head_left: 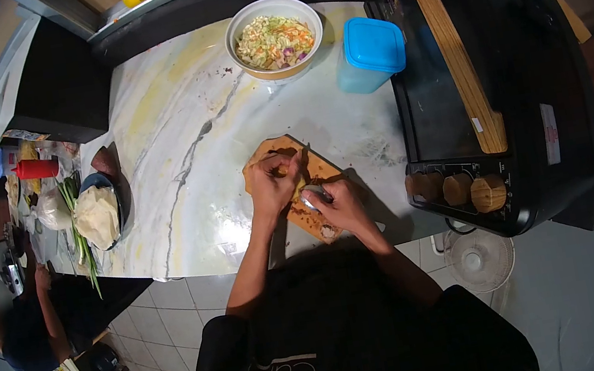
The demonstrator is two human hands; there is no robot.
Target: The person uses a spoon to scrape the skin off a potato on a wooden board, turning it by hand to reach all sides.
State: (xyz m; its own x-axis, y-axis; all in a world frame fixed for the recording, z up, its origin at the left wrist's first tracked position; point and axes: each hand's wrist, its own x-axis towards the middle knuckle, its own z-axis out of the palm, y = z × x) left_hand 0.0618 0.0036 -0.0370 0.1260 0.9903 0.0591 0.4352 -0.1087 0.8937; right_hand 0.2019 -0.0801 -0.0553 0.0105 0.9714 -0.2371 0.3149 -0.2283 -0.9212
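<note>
Over the small wooden cutting board, my left hand is closed around a pale yellowish root-like piece, mostly covered by the fingers. Close beside it, my right hand grips a shiny metal tool; only a silvery part shows, and I cannot tell its kind. Brown peel scraps lie scattered on the board under both hands. At the board's near corner rests a small pale brown piece.
A bowl of chopped vegetables and a blue-lidded container stand at the back. To the right is a black oven with wooden knobs. Green onions and a plate lie left, near another person.
</note>
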